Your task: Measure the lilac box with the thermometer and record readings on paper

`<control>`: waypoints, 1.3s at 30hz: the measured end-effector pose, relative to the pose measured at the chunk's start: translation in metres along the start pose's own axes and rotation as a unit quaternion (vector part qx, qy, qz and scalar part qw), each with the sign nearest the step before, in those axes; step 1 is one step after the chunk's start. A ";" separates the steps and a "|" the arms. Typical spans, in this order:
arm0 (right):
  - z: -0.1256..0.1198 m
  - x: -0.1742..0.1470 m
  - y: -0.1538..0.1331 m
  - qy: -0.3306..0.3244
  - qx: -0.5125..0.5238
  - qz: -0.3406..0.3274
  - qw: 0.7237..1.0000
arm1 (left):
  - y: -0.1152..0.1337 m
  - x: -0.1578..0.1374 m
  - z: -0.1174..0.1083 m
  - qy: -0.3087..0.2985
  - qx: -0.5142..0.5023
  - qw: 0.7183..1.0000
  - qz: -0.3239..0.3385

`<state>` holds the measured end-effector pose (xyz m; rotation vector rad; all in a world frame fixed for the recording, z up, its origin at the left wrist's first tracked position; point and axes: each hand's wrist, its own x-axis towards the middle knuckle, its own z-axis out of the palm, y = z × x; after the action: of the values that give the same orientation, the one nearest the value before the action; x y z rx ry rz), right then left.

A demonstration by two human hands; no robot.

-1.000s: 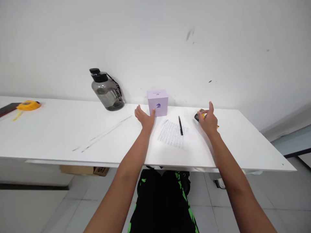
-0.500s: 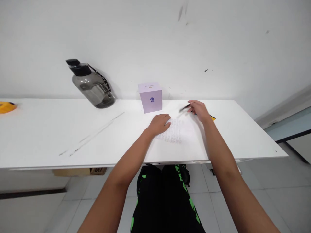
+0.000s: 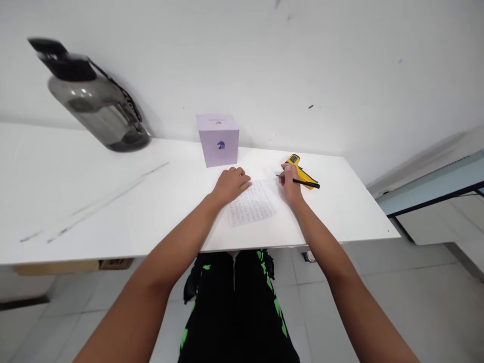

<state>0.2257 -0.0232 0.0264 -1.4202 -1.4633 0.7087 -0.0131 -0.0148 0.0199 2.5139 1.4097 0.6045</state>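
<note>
A sheet of paper [image 3: 252, 205] covered in rows of small handwriting lies on the white table [image 3: 166, 222]. My left hand [image 3: 231, 184] rests flat over the sheet's upper left corner, its fingers stretched out and holding nothing. Just past the paper's upper right edge, my right hand [image 3: 290, 182] is closed around a black pen [image 3: 308, 184]. The pen's tip points left and its back end sticks out to the right. Behind and right of that hand lies a yellow and black handheld device [image 3: 304, 177] with a small display, partly covered by the fingers.
A lilac box [image 3: 220, 146] with a dark blue emblem stands against the wall, behind my left hand. Farther left is a large grey see-through bottle [image 3: 102, 108] with a black lid and strap. Dark streaks mark the tabletop. A cardboard box [image 3: 71, 266] sits below the table at left.
The view has shifted right and closer. The pen in my right hand has turned, its back end now pointing right. More of the yellow device shows. My left hand stays on the paper.
</note>
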 end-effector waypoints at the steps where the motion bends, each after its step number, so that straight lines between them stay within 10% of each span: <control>1: 0.003 -0.001 0.000 0.004 0.016 0.005 1.000 | -0.001 0.000 0.001 0.004 -0.013 1.000 0.009; 8: 0.010 -0.012 -0.010 -0.115 -0.032 0.002 0.993 | -0.003 -0.002 0.004 0.010 -0.105 0.994 0.018; 30: 0.009 -0.008 -0.012 -0.031 -0.009 0.063 0.997 | -0.005 0.001 0.012 0.065 -0.193 0.977 -0.054; 39: 0.019 -0.012 -0.008 -0.101 0.004 0.007 0.995 | 0.021 -0.006 -0.002 0.020 -0.130 0.990 0.051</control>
<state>0.2033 -0.0327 0.0235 -1.3858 -1.6058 0.8872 -0.0002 -0.0314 0.0275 2.3871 1.1358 0.8057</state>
